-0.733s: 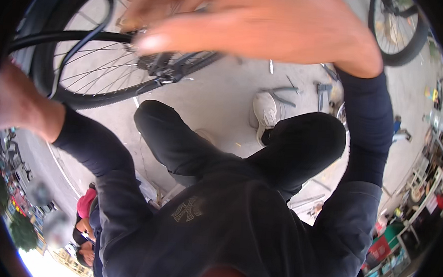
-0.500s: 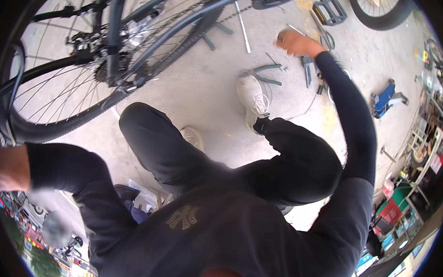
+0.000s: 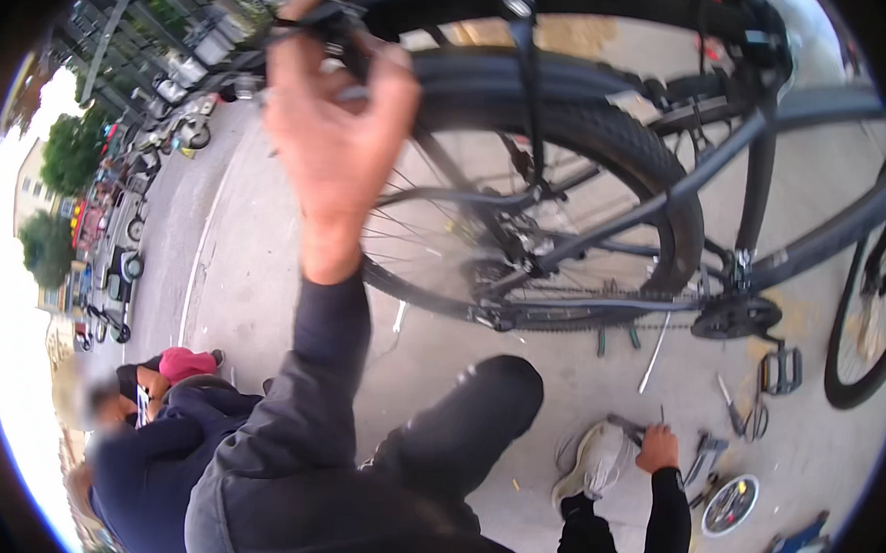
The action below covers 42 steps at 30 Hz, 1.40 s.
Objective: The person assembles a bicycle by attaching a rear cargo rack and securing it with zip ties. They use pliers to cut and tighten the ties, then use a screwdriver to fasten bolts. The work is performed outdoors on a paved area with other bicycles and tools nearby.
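A dark bicycle [image 3: 605,250] stands ahead, its rear wheel [image 3: 683,194] nearest me. My left hand [image 3: 329,160] is raised at the rear of the bicycle, thumb and fingers curled round the dark end of its rear rack [image 3: 427,10]; motion smears the fingers. Down by my white shoe [image 3: 597,460], my right hand [image 3: 657,450] is closed at the handle end of pliers [image 3: 628,422]. Its grip covers most of the handles. A thin rod [image 3: 662,414] shows just beyond the knuckles.
Tools lie on the concrete, among them a long metal rod [image 3: 654,353] and a screwdriver [image 3: 729,404]. A round dish of small parts [image 3: 730,505] and a blue object [image 3: 792,547] are at the right. Another person [image 3: 163,452] crouches at my left. Another wheel [image 3: 846,338] stands far right.
The view has swung left, bringing the bicycle's rear and my left hand further in. My right hand has come down to the pliers beside my shoe.
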### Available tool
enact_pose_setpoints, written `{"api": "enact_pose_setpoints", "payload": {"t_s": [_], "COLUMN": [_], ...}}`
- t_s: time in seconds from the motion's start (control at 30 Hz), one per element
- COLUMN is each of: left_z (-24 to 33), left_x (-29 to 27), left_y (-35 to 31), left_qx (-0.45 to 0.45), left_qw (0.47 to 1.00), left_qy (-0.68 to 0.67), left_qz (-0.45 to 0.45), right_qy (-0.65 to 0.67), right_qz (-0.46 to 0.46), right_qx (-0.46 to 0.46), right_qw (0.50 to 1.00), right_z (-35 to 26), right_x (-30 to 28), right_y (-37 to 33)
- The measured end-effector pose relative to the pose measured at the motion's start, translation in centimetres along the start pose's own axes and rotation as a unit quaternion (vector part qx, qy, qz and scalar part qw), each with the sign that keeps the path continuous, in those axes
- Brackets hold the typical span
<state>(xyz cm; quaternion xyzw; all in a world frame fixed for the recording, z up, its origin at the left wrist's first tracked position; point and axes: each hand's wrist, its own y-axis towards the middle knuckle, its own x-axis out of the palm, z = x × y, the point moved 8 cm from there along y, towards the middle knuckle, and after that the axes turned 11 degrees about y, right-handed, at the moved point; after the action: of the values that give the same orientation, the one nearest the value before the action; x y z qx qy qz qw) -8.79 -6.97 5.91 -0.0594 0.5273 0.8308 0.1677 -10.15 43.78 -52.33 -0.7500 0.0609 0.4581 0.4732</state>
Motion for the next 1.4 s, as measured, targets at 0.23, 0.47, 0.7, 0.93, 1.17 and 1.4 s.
{"api": "enact_pose_setpoints", "payload": {"t_s": [0.23, 0.47, 0.7, 0.93, 1.17, 1.4], "left_z": [-0.5, 0.0, -0.6, 0.0, 0.9, 0.6], "left_x": [-2.8, -1.5, -2.8, -2.6, -3.1, -3.0], "left_y": [-0.5, -0.3, -0.2, 0.0, 0.1, -0.1], "left_qx": [-0.025, -0.033, -0.024, 0.006, -0.028, -0.007], "left_qw": [0.997, 0.999, 0.999, 0.997, 0.998, 0.998], "left_qy": [0.077, 0.026, 0.02, 0.073, 0.043, 0.056], "left_qz": [-0.015, -0.011, -0.014, -0.016, -0.025, -0.018], "right_qy": [0.203, 0.555, 0.249, 0.169, 0.174, 0.162], "right_qz": [-0.067, 0.121, 0.457, 0.576, 0.597, 0.595], "right_qx": [0.126, -0.056, -0.19, -0.153, -0.117, -0.106], "right_qw": [0.969, 0.821, 0.833, 0.785, 0.774, 0.78], "right_z": [3.2, -12.4, -31.0, -34.9, -34.0, -35.2], "right_x": [-7.1, -31.4, -52.0, -53.1, -52.7, -53.4], "right_y": [-4.8, -18.6, -22.0, -20.3, -20.0, -19.3]}}
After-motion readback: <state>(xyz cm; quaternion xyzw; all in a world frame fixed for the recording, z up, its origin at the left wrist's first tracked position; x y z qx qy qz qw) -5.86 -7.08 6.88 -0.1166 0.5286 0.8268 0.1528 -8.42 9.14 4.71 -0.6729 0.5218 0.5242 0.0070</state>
